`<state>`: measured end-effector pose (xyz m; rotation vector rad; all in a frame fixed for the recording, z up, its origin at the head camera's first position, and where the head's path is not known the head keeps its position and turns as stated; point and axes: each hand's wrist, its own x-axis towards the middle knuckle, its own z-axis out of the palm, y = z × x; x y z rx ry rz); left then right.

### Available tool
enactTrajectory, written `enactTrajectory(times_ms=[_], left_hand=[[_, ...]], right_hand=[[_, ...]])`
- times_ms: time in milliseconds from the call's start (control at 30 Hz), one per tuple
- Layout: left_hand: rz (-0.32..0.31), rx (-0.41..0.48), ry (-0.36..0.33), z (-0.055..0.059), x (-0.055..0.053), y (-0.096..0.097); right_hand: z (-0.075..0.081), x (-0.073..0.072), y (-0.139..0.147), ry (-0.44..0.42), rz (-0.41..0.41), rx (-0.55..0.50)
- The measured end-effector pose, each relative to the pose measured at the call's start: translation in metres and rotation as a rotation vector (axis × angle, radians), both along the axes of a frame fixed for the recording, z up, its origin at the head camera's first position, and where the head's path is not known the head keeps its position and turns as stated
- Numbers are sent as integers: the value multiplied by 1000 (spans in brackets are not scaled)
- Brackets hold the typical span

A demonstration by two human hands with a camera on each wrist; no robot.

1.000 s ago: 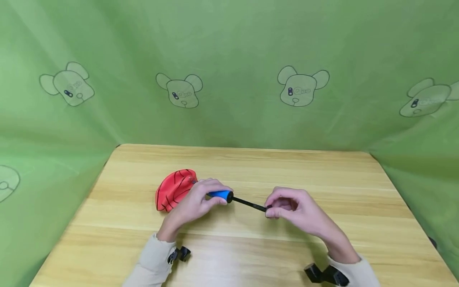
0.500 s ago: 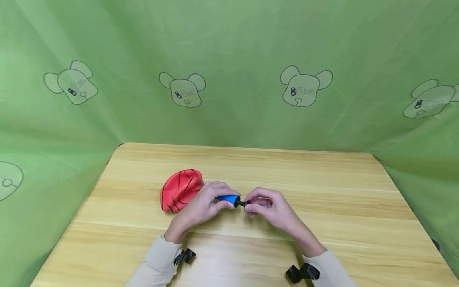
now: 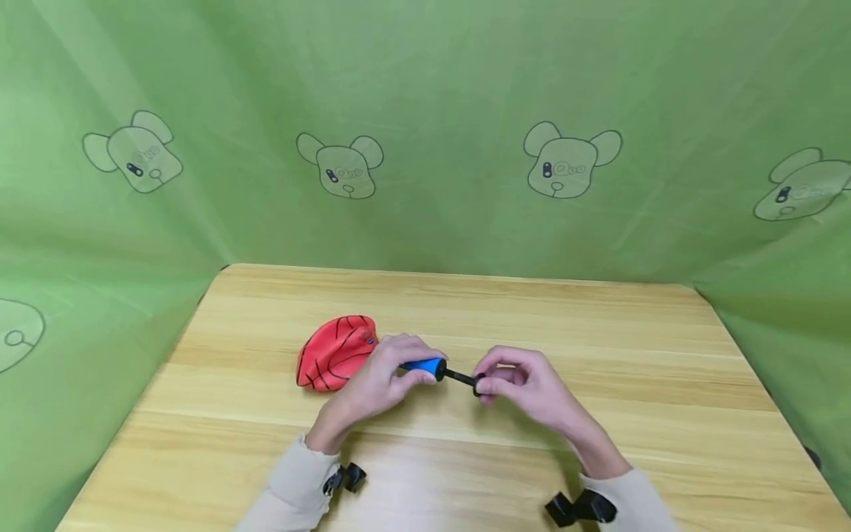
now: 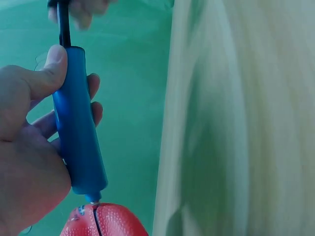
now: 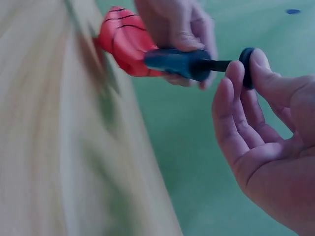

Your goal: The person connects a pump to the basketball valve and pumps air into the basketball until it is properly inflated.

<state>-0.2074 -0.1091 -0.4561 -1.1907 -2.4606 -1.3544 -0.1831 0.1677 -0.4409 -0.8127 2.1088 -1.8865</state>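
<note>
A small hand pump with a blue barrel [image 4: 78,128] is held across the front of me. My left hand [image 3: 375,380] grips the barrel, thumb along one side and fingers round the other. The thumb and fingers of my right hand [image 3: 525,388] pinch the round black handle [image 5: 247,69] at the end of the pump's black rod [image 3: 460,377], which is partly drawn out. At the barrel's other end, the nozzle meets a red ball [image 3: 337,355] with black lines. That ball is dented and partly collapsed, and my left hand hides part of it in the head view.
The wooden table [image 3: 425,480] lies beneath both hands. Green cloth [image 3: 452,89] with printed bear heads rises behind it and along its sides. Black camera mounts [image 3: 581,508] are strapped at both wrists.
My right hand moved left, pushing the rod well into the barrel, then back right, drawing part of it out again. My left hand shifted slightly right in view with the pump and ball.
</note>
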Motion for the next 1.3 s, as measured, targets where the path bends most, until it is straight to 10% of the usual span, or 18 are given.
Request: enactTrajectory(times_ms=[300,567,1000,1300], left_hand=[[24,-14,-12,-5,6,-2],[102,14,8,-1,8,-12],[80,-13,17,-3,7,0],[70,59,-1,5,3,-2]], right_hand=[[0,-3,-19,-59,9,45],[27,14,18,63,38,-3],[-14,4,-28,-1,-70,-9],[21,14,13,79,20,-15]])
